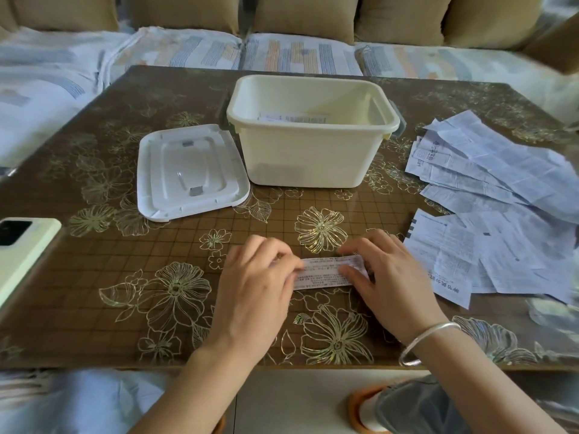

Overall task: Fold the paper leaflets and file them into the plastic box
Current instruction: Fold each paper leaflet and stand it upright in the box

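Creasing | left hand and right hand are pressing fingers down on both ends of the folded leaflet, pinning it to the surface and sharpening its fold | plastic box is standing open behind, lid off, for filing | unfolded leaflets are waiting right.

Left hand, right hand palm-down, close together, both pressing flat
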### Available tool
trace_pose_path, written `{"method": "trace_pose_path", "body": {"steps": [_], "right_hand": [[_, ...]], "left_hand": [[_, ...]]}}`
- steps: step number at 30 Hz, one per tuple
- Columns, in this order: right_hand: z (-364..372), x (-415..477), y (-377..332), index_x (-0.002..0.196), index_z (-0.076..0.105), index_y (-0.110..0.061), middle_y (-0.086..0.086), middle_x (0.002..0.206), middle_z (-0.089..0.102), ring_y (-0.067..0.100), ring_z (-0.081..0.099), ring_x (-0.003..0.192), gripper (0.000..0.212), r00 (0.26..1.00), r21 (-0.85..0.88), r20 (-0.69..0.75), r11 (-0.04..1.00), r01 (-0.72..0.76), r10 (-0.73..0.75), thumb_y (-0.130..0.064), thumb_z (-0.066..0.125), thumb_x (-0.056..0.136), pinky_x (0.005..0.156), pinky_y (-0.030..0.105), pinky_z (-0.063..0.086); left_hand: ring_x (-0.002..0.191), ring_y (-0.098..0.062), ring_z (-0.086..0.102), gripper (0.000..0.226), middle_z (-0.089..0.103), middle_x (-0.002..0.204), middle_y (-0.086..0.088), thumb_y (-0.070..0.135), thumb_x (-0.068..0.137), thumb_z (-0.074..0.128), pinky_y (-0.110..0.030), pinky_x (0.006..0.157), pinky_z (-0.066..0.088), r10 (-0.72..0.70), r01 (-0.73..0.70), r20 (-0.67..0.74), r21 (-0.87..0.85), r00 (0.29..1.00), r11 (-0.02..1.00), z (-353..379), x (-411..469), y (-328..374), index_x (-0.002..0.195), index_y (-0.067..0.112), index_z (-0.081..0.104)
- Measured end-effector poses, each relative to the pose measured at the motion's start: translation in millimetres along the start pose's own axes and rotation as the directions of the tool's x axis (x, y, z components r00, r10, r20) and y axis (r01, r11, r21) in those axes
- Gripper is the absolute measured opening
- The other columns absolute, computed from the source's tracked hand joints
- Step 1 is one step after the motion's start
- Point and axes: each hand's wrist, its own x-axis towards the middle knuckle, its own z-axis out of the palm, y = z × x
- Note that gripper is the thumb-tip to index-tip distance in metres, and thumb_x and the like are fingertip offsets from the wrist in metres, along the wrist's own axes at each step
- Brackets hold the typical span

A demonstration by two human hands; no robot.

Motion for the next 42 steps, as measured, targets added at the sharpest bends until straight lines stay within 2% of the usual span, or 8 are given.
{"method": "trace_pose_path", "body": {"steps": [11, 17, 21, 25, 31, 35, 39, 42], "right_hand": [[-31.4, 44.6, -19.4, 0.109, 0.052, -0.026, -0.009, 0.105, 0.058, 0.011, 0.052, 0.091, 0.059, 0.858, -0.221, 0.501, 0.975, 0.001, 0.113, -0.066, 0.066, 0.068, 0.076, 0.022, 0.043], [-38.8, 55.1, -27.6, 0.103, 0.059, -0.02, -0.006, 0.098, 0.055, 0.015, 0.05, 0.095, 0.066, 0.819, -0.321, 0.56, 0.944, 0.074, 0.126, -0.074, 0.063, 0.064, 0.082, 0.026, 0.044], [-38.9, 42.5, -22.4, 0.093, 0.062, -0.014, -0.003, 0.079, 0.07, 0.014, 0.068, 0.068, 0.038, 0.825, 0.069, 0.534, 0.962, -0.262, 0.187, -0.049, 0.068, 0.078, 0.057, 0.023, 0.054], [-37.2, 15.6, -22.3, 0.102, 0.063, -0.004, 0.006, 0.083, 0.075, 0.019, 0.073, 0.078, 0.048, 0.813, 0.623, 0.55, 0.555, -0.551, 0.191, -0.043, 0.064, 0.075, 0.074, 0.036, 0.059], [-20.5, -20.7, -21.9, 0.11, 0.068, -0.033, -0.022, 0.104, 0.069, 0.012, 0.068, 0.094, 0.024, 0.98, 0.57, 0.199, 0.816, -0.096, -0.024, -0.027, 0.053, 0.092, 0.079, 0.031, 0.056], [1.6, -21.1, -23.2, 0.116, 0.069, -0.022, -0.013, 0.122, 0.064, -0.004, 0.055, 0.117, 0.032, 0.965, 0.389, 0.038, 0.893, 0.225, -0.26, -0.013, 0.051, 0.091, 0.098, 0.023, 0.048], [3.3, -21.7, -24.1, 0.121, 0.066, -0.021, -0.008, 0.125, 0.063, 0.005, 0.055, 0.121, 0.049, 0.925, 0.164, 0.091, 0.921, 0.353, -0.37, -0.013, 0.037, 0.082, 0.101, 0.029, 0.046], [1.4, -21.9, -28.4, 0.121, 0.067, -0.019, -0.007, 0.125, 0.063, 0.007, 0.056, 0.119, 0.052, 0.912, 0.094, 0.096, 0.916, 0.39, -0.398, -0.014, 0.035, 0.08, 0.1, 0.03, 0.047]], "left_hand": [[0.081, -0.008, 0.054, 0.026, 0.061, 0.087, 0.018, 0.05, 0.074, 0.075, -0.034, 0.074, 0.045, -0.188, 0.202, 0.08, -0.239, 0.979, 0.95, 6.5, 2.2, 4.5, 0.095, 0.035, 0.076], [0.087, -0.006, 0.053, 0.026, 0.056, 0.088, 0.019, 0.05, 0.074, 0.075, -0.035, 0.08, 0.043, -0.208, 0.231, 0.124, -0.208, 0.97, 0.951, 6.4, 4.5, 6.4, 0.097, 0.039, 0.073], [0.088, -0.008, 0.053, 0.027, 0.055, 0.089, 0.019, 0.048, 0.074, 0.074, -0.033, 0.079, 0.04, -0.214, 0.236, 0.127, -0.204, 0.969, 0.95, 5.2, 4.1, 7.9, 0.1, 0.039, 0.073], [0.087, -0.01, 0.052, 0.029, 0.057, 0.088, 0.018, 0.046, 0.072, 0.077, -0.034, 0.077, 0.038, -0.215, 0.236, 0.115, -0.22, 0.97, 0.946, 5.3, 4.3, 8.0, 0.1, 0.039, 0.073], [0.083, -0.012, 0.052, 0.036, 0.056, 0.088, 0.014, 0.057, 0.071, 0.062, -0.032, 0.073, 0.036, -0.202, 0.227, 0.132, -0.206, 0.97, 0.952, 6.7, 3.2, 2.4, 0.093, 0.031, 0.073], [0.087, -0.014, 0.057, 0.047, 0.06, 0.091, 0.013, 0.058, 0.071, 0.054, -0.031, 0.074, 0.037, -0.227, 0.253, 0.152, -0.185, 0.962, 0.95, 7.6, 3.7, 2.8, 0.099, 0.023, 0.069], [0.109, -0.008, 0.056, 0.069, 0.057, 0.124, 0.01, 0.037, 0.073, 0.081, -0.034, 0.096, 0.045, -0.196, 0.255, 0.202, -0.331, 0.959, 0.908, -3.2, -0.6, -3.2, 0.134, 0.022, 0.052], [0.113, -0.004, 0.052, 0.058, 0.046, 0.134, 0.014, 0.037, 0.073, 0.079, -0.026, 0.095, 0.048, -0.151, 0.225, 0.214, -0.381, 0.965, 0.897, -18.1, -1.6, -17.0, 0.127, 0.029, 0.059]]}}
